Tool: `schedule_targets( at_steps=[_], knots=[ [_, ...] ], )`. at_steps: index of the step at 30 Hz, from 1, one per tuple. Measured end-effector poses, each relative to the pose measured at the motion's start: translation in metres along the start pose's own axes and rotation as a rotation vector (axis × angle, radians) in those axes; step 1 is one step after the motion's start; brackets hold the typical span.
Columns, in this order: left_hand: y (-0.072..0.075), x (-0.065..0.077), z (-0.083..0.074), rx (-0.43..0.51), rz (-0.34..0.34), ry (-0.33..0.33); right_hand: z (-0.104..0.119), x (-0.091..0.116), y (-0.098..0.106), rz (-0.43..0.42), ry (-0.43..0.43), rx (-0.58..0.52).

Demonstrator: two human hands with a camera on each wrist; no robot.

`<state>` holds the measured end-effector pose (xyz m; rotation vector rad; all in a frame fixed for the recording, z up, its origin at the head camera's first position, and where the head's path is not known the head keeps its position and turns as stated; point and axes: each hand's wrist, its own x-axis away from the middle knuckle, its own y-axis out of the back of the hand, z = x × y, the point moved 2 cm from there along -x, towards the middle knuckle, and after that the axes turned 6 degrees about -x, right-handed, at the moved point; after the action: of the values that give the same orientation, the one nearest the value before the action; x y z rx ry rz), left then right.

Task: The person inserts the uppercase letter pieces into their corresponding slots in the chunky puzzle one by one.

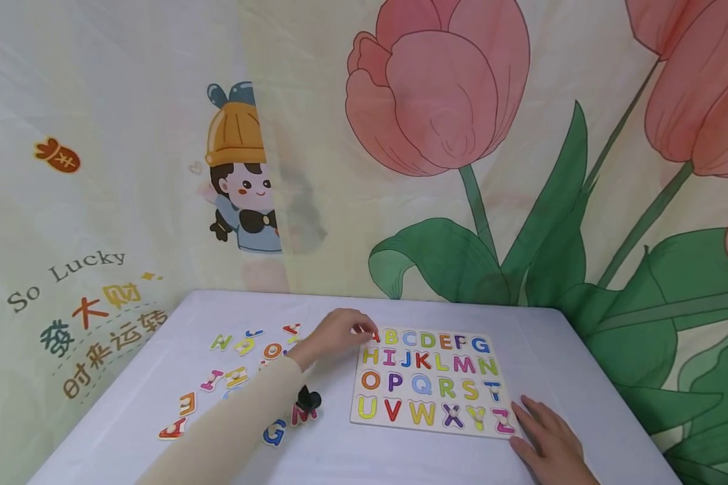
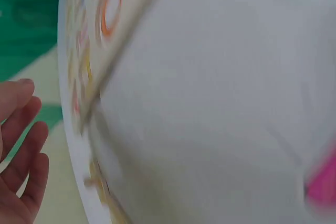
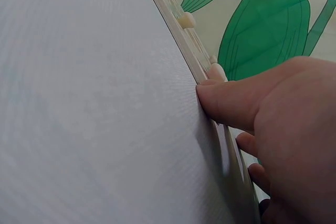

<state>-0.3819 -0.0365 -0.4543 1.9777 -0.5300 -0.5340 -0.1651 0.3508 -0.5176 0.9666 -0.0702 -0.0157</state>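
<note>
A white alphabet board (image 1: pixel 433 431) with colourful letters in rows from A to Z lies on the table. My left hand (image 1: pixel 342 329) is over its far left corner, fingertips right at the red letter A (image 1: pixel 375 336). In the left wrist view the fingers (image 2: pixel 34 182) of that hand are loosely bent, and nothing shows between them. My right hand (image 1: pixel 549 438) is at the near right corner, beside the pink letter Z (image 1: pixel 505 421). In the right wrist view its thumb touches the board's edge (image 3: pixel 181 51), where small knobs stand up; the other fingers are partly hidden behind the hand.
Loose letter pieces are scattered left of the board, among them a blue G (image 1: pixel 274 432), an orange O (image 1: pixel 272 351) and a pink I (image 1: pixel 211 380). My left sleeve (image 1: pixel 236 424) covers some. A black device (image 1: pixel 308 400) shows below that wrist. A printed curtain (image 1: pixel 315 135) hangs behind the table.
</note>
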Motion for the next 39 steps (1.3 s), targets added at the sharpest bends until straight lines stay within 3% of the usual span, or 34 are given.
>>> schedule_targets(
  at_steps=[6, 12, 20, 32, 39],
  knots=[
    [0.019, 0.013, 0.05, -0.036, -0.008, 0.1, 0.002, 0.001, 0.0, 0.007, -0.006, -0.007],
    [0.021, 0.019, 0.071, -0.03, 0.018, 0.179, 0.002, 0.001, 0.0, 0.0, 0.005, -0.01],
    [0.013, 0.017, 0.08, -0.083, 0.014, 0.108, 0.001, -0.001, -0.003, 0.008, -0.003, -0.015],
    [0.009, 0.016, 0.079, -0.086, -0.012, 0.06, 0.001, -0.002, -0.002, 0.005, 0.012, -0.009],
    [0.006, 0.014, 0.074, -0.106, -0.055, 0.095, -0.002, 0.0, -0.001, 0.003, 0.007, 0.003]
  ],
)
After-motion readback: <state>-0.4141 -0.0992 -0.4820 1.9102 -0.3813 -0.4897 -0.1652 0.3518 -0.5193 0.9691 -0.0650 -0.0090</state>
